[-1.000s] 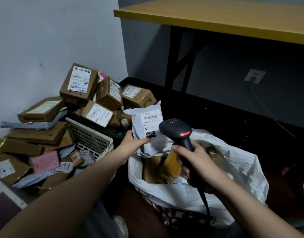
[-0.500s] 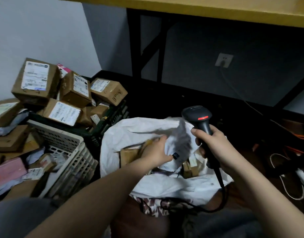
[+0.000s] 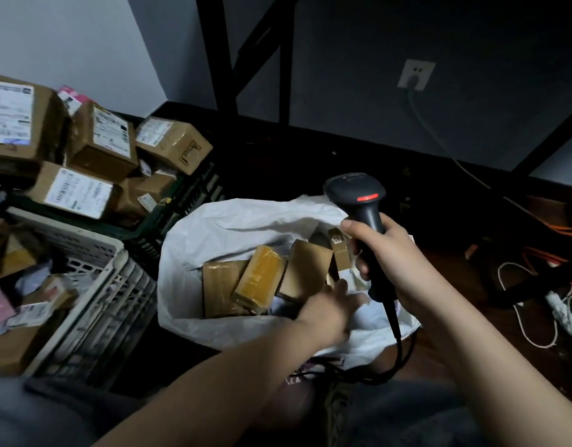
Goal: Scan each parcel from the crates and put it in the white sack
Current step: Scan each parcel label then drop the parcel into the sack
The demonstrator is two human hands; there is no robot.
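The white sack (image 3: pixel 246 221) stands open on the floor at centre, with several brown parcels inside, among them a yellow-taped one (image 3: pixel 261 276). My left hand (image 3: pixel 330 309), blurred, reaches over the sack's near side with its fingers stretched out, touching a white mailer parcel (image 3: pixel 371 314) that lies inside the sack. Above the sack's right edge, my right hand (image 3: pixel 388 256) grips the black barcode scanner (image 3: pixel 357 196), whose red light is lit. At left, a dark crate (image 3: pixel 168 221) and a white crate (image 3: pixel 94 285) are heaped with labelled cardboard parcels (image 3: pixel 80 191).
Black table legs (image 3: pixel 226 59) rise behind the sack. A wall socket (image 3: pixel 415 74) with a plugged cable is at the upper right. White and orange cables (image 3: pixel 536 301) lie on the floor at right. The scanner's cord (image 3: pixel 397 343) loops down in front of the sack.
My left hand carried the white mailer down from in front of the scanner into the sack and has opened over it. The view tilted down and right; the scanner stayed raised.
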